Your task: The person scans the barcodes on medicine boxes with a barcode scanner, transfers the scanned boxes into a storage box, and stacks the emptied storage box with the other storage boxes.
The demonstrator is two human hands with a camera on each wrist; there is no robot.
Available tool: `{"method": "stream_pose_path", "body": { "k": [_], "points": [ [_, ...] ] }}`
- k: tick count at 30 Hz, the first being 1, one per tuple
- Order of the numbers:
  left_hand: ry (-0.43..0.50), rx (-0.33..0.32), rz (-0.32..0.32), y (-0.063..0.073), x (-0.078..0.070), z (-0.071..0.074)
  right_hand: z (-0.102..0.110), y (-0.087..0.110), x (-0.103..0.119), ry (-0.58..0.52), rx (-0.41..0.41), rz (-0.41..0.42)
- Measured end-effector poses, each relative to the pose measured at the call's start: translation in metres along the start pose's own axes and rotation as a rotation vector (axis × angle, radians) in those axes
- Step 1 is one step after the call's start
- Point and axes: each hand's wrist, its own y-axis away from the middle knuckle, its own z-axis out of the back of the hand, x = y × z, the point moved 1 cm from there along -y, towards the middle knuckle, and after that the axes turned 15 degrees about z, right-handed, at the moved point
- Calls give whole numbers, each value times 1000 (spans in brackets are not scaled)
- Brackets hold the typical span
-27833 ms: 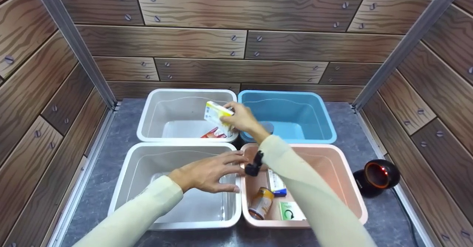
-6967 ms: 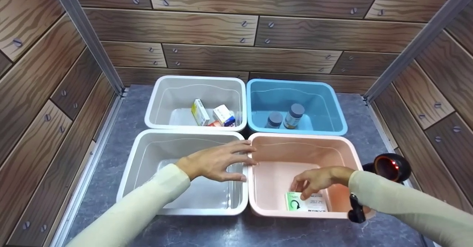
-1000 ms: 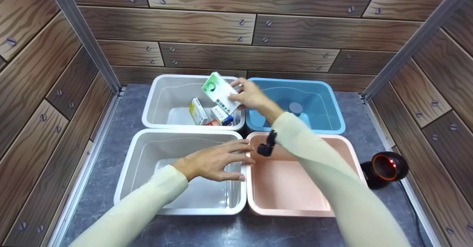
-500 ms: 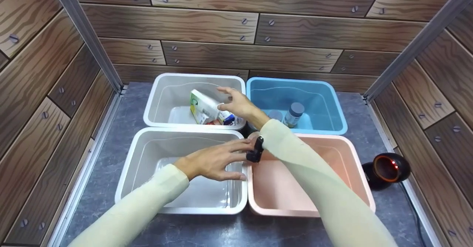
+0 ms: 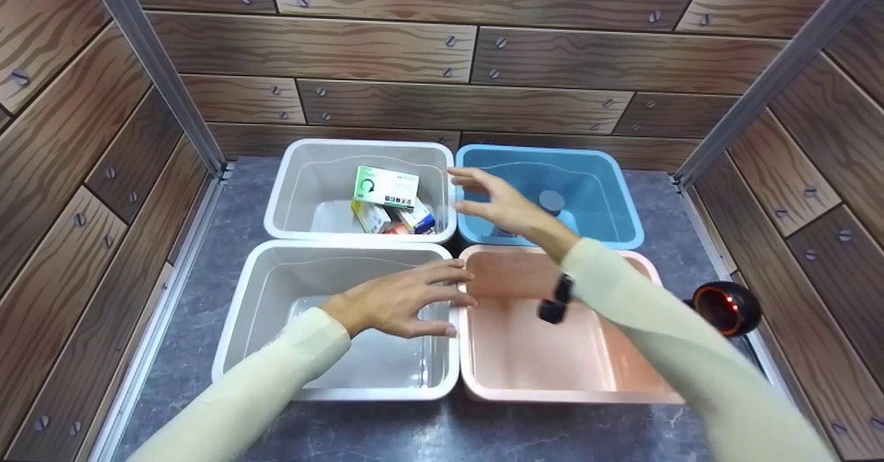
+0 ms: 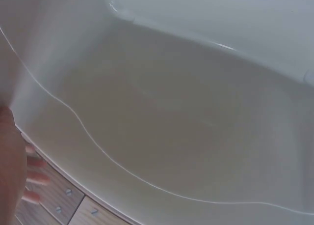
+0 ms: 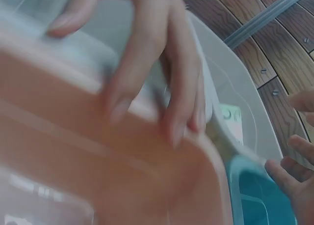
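Note:
My left hand [image 5: 400, 300] hovers with fingers spread over the near grey bin [image 5: 231, 324], its fingertips at the rim shared with the pink bin [image 5: 563, 396]. My right hand [image 5: 507, 203], fingers extended and holding nothing, is over the left part of the blue bin [image 5: 632, 220]. In the far grey bin [image 5: 276, 193], a white-and-green box [image 5: 388, 187] leans on top of a yellow-and-white box [image 5: 373, 218] and a white-and-blue box [image 5: 418, 219]. A bit of red packaging [image 5: 398, 229] shows beneath them. The right wrist view also catches the green box [image 7: 230, 121].
A grey-lidded jar [image 5: 551, 201] stands in the blue bin; my right hand hides much of that bin's near left side. A black device with red lights [image 5: 726, 308] stands right of the pink bin. Wood-patterned walls [image 5: 387, 47] enclose the back and sides.
My right hand has let go of the white-and-green box in the far grey bin and moved right over the blue bin. The box has tipped flatter onto the others. My left hand stays put.

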Motion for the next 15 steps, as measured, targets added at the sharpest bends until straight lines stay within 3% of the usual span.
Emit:
{"method": "stream_pose_path", "body": {
  "k": [7, 15],
  "points": [
    [0, 6, 11, 1, -1, 0, 40, 66, 7, 72, 11, -36],
    [0, 10, 27, 0, -1, 0, 90, 149, 4, 125, -114, -92]
  ]
}}
